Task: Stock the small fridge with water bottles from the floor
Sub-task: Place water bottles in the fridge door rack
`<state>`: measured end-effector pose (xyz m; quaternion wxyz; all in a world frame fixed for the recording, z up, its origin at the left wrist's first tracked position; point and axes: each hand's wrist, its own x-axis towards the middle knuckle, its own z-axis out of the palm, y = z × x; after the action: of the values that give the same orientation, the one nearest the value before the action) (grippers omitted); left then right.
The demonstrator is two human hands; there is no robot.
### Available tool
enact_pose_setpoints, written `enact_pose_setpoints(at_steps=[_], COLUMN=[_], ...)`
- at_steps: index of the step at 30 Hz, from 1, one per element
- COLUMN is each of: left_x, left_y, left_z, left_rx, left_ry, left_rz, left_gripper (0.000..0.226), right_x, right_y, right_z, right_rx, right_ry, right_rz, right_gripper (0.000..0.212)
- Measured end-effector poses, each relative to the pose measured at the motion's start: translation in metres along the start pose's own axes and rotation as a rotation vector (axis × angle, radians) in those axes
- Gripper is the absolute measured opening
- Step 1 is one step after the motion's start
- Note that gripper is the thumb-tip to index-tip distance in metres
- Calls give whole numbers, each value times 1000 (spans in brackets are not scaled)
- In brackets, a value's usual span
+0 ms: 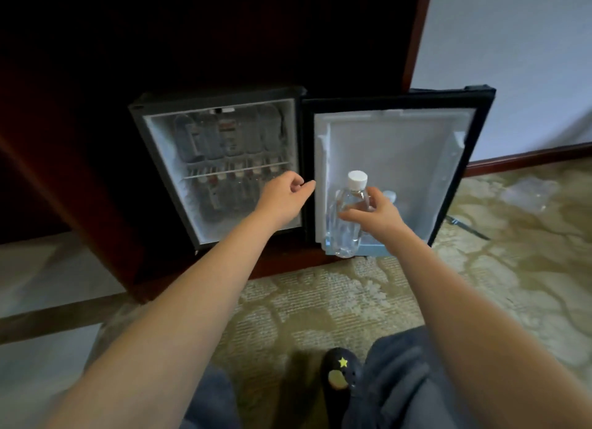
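Observation:
The small black fridge (166,159) stands open, set into a dark wooden cabinet. Several water bottles (221,137) fill its upper shelf, and more stand on the lower one (230,188). Its door (394,146) is swung out to the right. My right hand (374,215) grips a clear water bottle with a white cap (347,220) at the door's bottom shelf (371,249). Behind that hand a second white cap (389,195) shows. My left hand (283,196) hovers in front of the fridge's right edge, fingers loosely curled, holding nothing.
Patterned beige carpet (320,300) covers the floor in front of the fridge. Crumpled clear plastic wrap (525,193) lies on it at the right. A dark cable (467,228) runs by the door's lower corner. My knees and a dark shoe with a yellow star (341,369) are at the bottom.

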<state>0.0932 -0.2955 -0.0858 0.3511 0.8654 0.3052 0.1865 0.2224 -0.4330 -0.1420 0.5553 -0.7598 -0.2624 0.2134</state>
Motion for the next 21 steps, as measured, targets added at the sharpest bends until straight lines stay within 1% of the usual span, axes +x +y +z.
enact_pose_setpoints(at_steps=[2, 4, 7, 9, 12, 16, 21], left_x=[12, 23, 36, 47, 68, 98, 117], left_y=[9, 18, 29, 35, 43, 45, 35], left_z=[22, 44, 73, 91, 113, 138, 160], left_rx=[0, 49, 189, 289, 403, 546, 667], left_ry=[-40, -118, -268, -347, -384, -414, -429], left_rz=[-6, -15, -44, -39, 7, 96, 169], left_gripper=[34, 37, 50, 58, 63, 71, 63], right_x=[2, 5, 14, 26, 50, 86, 116], right_y=[12, 24, 40, 45, 46, 57, 94], right_z=[-23, -42, -62, -74, -89, -106, -106], right_rx=[16, 53, 114, 103, 12, -53, -85], right_ry=[82, 170, 290, 331, 336, 275, 260], right_rz=[37, 67, 102, 111, 97, 124, 184], right_gripper=[49, 45, 45, 47, 44, 60, 64])
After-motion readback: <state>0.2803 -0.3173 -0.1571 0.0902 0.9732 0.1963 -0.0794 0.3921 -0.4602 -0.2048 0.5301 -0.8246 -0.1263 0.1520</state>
